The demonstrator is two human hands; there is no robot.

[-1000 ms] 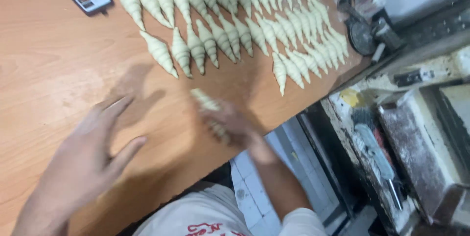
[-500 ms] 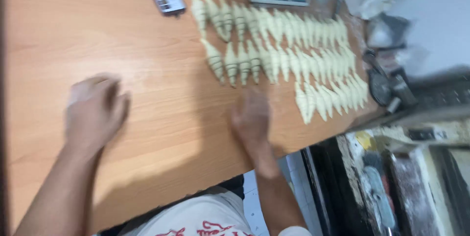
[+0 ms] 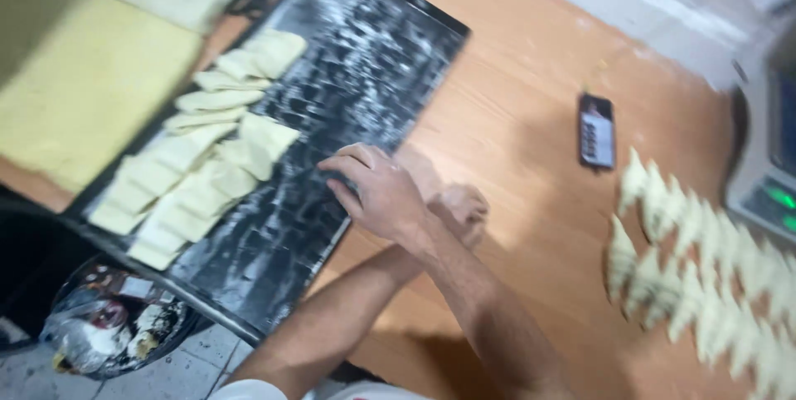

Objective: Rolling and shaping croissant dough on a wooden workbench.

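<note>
Calculator [image 3: 596, 130], scale [image 3: 767, 168], rolled croissants [image 3: 705, 276].

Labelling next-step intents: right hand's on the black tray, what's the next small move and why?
Probably slide the right hand left to the nearest cut dough piece. The hand lies open on a bare floured patch of the black tray, holding nothing, and that piece lies just beyond its fingertips.

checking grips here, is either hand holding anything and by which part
Nothing is clearly held. The right hand rests flat on the floured black tray, fingers spread. The left hand sits behind it, mostly hidden, so its grip cannot be told.
</note>
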